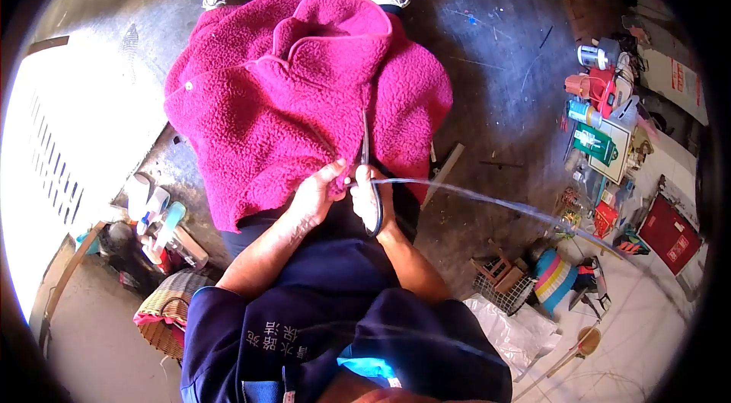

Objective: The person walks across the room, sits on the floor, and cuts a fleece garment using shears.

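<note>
A bright pink fleece garment (236, 106) is spread over my lap, its collar towards my feet. My left hand (318, 191) is closed, pinching a bunched edge of the fleece. A small pale round spot, perhaps a button, shows between my two hands. Close beside it on the right, my right hand (368, 201) is closed around a pair of scissors (365, 140). The blades point away from me over the fleece, and a dark handle loop hangs along my palm. My right fingertips are partly hidden by the scissors.
A wicker basket (161, 331) and several bottles (183, 243) stand at lower left. Jars, boxes and a green packet (595, 145) line the right side. A wire basket (504, 289) and a striped round item (554, 281) are at lower right. A pale streak crosses rightwards from my right hand.
</note>
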Available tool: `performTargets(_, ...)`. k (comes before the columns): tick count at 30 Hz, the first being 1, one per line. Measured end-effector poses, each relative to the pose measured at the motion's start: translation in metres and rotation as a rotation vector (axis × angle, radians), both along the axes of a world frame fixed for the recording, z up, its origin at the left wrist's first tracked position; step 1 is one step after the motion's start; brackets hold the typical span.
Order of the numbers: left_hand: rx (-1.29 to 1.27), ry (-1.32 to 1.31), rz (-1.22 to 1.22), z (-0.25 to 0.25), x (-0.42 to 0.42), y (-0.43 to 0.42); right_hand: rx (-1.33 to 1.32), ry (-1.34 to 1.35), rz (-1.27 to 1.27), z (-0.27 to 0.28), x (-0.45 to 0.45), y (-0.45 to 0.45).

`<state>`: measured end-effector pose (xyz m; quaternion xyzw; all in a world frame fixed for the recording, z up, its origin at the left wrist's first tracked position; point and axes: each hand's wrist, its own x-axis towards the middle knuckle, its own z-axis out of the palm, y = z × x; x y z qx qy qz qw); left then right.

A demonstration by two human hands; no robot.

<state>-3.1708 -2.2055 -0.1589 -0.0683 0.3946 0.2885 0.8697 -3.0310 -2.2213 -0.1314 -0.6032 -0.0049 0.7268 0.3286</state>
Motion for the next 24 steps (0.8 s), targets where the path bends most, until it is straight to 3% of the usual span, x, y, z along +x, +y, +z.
performTargets(3,-0.079,0.062,-0.055,0.004,-0.002,0.001,-0.004,0.753,-0.234,-0.016,0.014,-0.004)
performTargets(4,-0.078,0.062,-0.055,0.005,-0.002,0.001,-0.002,0.753,-0.234,-0.016,0.014,-0.009)
performTargets(6,-0.065,0.034,-0.006,0.004,-0.002,-0.001,0.07,-0.225,0.183,0.013,-0.005,0.0)
performTargets(7,-0.066,0.035,-0.007,0.002,-0.002,-0.003,0.066,-0.093,0.12,0.011,-0.002,0.0)
performTargets(12,-0.081,0.042,0.044,0.011,0.004,-0.002,0.129,-0.131,0.209,0.007,-0.001,0.011)
performTargets(14,-0.069,0.056,0.029,0.015,0.001,0.0,0.21,-0.266,0.305,0.007,-0.003,0.014)
performTargets(19,0.053,-0.02,-0.026,0.025,-0.005,0.007,0.251,-0.258,0.272,0.002,-0.008,0.013)
performTargets(24,-0.065,0.005,0.029,0.004,-0.004,-0.006,0.298,-0.246,0.239,0.0,-0.008,0.012)
